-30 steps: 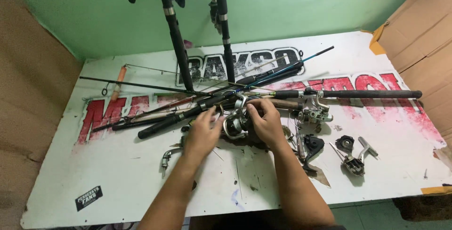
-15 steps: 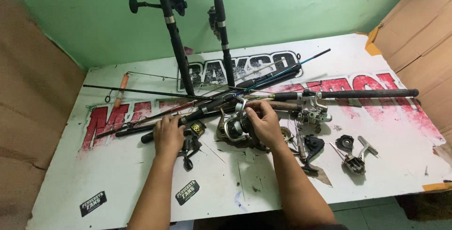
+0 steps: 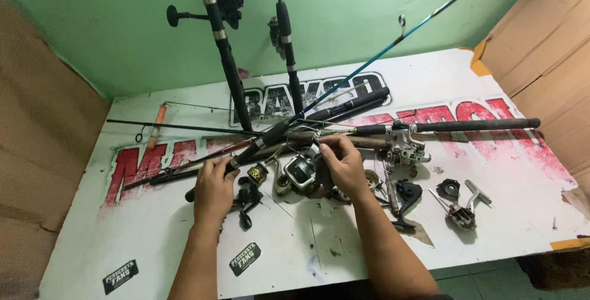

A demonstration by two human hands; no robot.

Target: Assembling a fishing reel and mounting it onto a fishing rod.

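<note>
My right hand (image 3: 344, 166) grips a silver and black spinning reel (image 3: 298, 172) at the middle of the white table (image 3: 153, 238). My left hand (image 3: 214, 188) is closed around the black handle of a fishing rod (image 3: 289, 126) whose thin blue tip rises up to the right toward the green wall. A small black reel part (image 3: 247, 201) lies just right of my left hand. Several other dark rods lie crossed under and behind both hands.
Two rods with reels (image 3: 224, 60) lean upright against the green wall. A long black rod (image 3: 467, 125) lies across the right side. Loose reel parts and handles (image 3: 458, 205) sit right of my right arm. Cardboard panels (image 3: 541, 48) flank both sides.
My left hand left the reel, moved left and took hold of a rod handle. That rod's blue tip has lifted off the table. My right hand stayed on the reel.
</note>
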